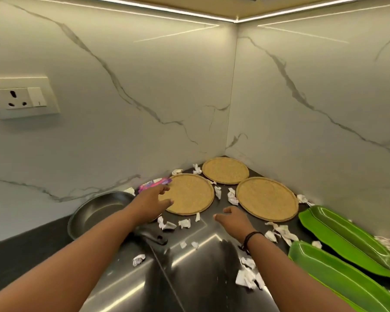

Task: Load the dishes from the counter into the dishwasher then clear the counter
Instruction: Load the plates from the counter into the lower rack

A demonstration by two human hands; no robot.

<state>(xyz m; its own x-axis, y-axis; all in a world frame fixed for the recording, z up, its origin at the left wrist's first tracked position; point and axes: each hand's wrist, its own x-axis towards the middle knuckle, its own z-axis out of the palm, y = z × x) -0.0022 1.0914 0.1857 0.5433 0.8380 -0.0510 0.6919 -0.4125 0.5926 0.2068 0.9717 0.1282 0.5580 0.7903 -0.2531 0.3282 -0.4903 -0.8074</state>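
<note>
Three round woven plates lie in the counter's corner: a left one (pixel 190 194), a back one (pixel 225 170) and a right one (pixel 267 199). My left hand (pixel 152 202) hovers open over the near-left edge of the left plate, fingers spread, holding nothing. My right hand (pixel 232 219) is open above the dark counter (pixel 20 257), between the left and right plates, with a black band on its wrist. A steel frying pan (pixel 97 212) with a black handle (pixel 153 238) sits under my left forearm. Two green leaf-shaped dishes (pixel 342 235) (pixel 338 278) lie at the right.
Several crumpled white paper scraps (pixel 185 223) are scattered over the counter and between the plates. A pink and purple wrapper (pixel 154 183) lies by the back wall. Marble walls close off the corner. A wall socket (pixel 20 97) is at the left.
</note>
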